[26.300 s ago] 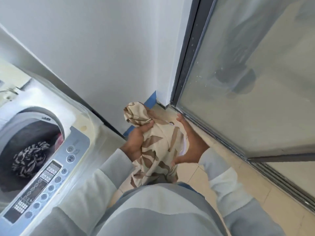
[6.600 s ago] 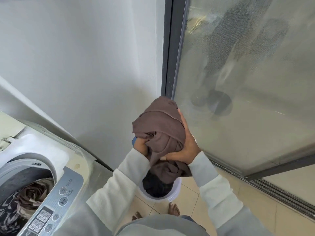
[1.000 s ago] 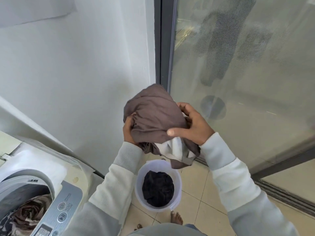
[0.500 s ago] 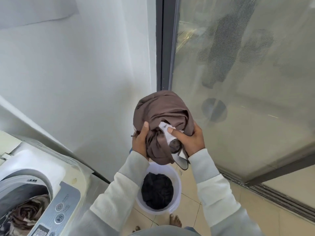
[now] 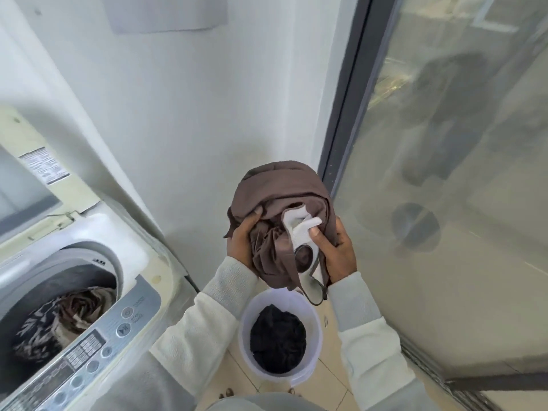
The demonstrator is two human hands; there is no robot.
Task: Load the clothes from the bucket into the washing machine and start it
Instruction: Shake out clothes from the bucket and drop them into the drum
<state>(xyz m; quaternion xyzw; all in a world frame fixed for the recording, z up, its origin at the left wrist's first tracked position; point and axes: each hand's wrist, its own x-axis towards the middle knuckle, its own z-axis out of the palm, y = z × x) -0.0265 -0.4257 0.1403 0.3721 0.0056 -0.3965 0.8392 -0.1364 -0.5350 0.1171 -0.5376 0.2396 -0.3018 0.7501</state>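
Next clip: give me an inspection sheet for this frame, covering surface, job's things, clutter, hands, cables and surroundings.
Surface: tiled floor, bucket standing on it.
Job's things: brown garment held above the bucket; dark clothes inside it; washing machine open, patterned clothes inside.
Clutter: nothing seen.
Hands: left hand and right hand both grip the brown garment.
Cables: nothing seen.
Surroundings: white wall, glass door at right.

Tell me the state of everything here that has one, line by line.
Washing machine lid, raised open.
Drum, holding patterned clothes.
Bucket, upright on floor, dark garment inside.
Brown garment, bunched up, held in the air.
Left hand, gripping the brown garment.
Right hand, gripping the brown garment.
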